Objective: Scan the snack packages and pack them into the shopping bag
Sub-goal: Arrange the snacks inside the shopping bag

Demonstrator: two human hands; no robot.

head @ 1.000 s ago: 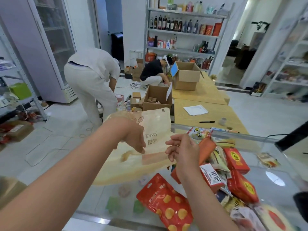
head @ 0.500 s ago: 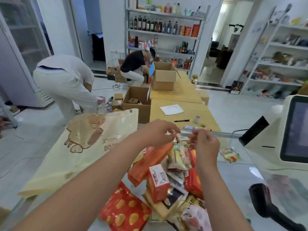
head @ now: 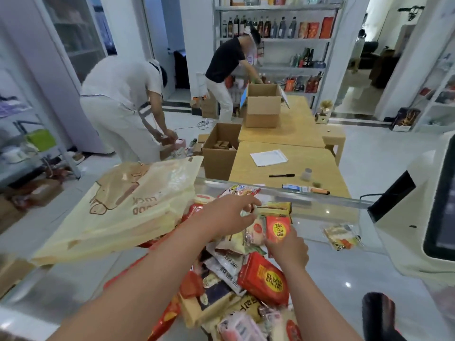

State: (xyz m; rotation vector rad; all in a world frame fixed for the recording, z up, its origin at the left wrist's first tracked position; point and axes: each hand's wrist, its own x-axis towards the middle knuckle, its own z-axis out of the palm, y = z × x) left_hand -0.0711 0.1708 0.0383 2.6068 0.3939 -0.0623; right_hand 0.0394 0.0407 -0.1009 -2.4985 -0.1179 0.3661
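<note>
Hands over the snack pile [head: 236, 271]: left hand [head: 229, 217] spread, right hand [head: 288, 249] pinching a half-hidden red packet [head: 278, 228]

A glossy pale tiled floor [head: 384, 153] is seen throughout; wooden tables [head: 290, 158] are set toward twelve o'clock, a metal shelving unit [head: 278, 40] stocked with bottles behind, a glass-door fridge [head: 73, 38] at ten o'clock

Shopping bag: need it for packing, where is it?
In the head view, the shopping bag lies flat at left on the counter, beside the snack pile.
</note>
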